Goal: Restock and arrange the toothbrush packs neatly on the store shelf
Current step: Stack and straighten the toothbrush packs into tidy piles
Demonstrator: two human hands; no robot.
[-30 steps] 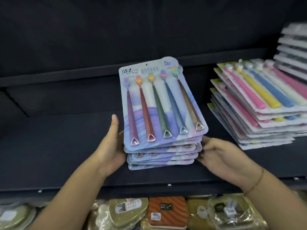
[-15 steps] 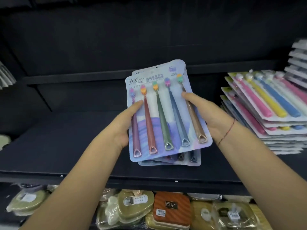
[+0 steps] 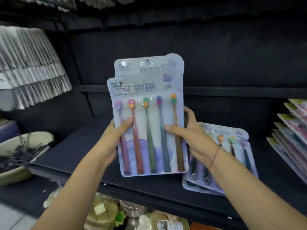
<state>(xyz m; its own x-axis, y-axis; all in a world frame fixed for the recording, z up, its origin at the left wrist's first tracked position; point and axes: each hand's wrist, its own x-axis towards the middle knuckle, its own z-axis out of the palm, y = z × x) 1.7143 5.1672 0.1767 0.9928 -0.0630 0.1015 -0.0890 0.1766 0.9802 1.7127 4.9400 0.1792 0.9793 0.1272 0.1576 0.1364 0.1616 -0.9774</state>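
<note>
I hold two pale lilac toothbrush packs upright above the dark shelf [image 3: 79, 156]. The front pack [image 3: 149, 130] shows several coloured brushes, and the second pack [image 3: 149, 67] sticks up behind it. My left hand [image 3: 116, 135] grips the left edge, thumb across the front. My right hand [image 3: 191, 135] grips the right edge, thumb on the front and fingers behind. A short stack of the same packs [image 3: 235, 156] lies flat on the shelf at the right, partly hidden by my right forearm.
A slanted stack of pink and yellow toothbrush packs [image 3: 292, 138] fills the shelf's right end. A pale green bowl of dark items [image 3: 21, 155] sits at the left. Grey packaged goods [image 3: 29, 67] hang upper left. Bagged goods [image 3: 132, 216] lie on the lower shelf.
Both hands lifted two packs off the stack, raised them upright and moved them left. The rest of the stack stays flat on the shelf at the right. The camera swung left.
</note>
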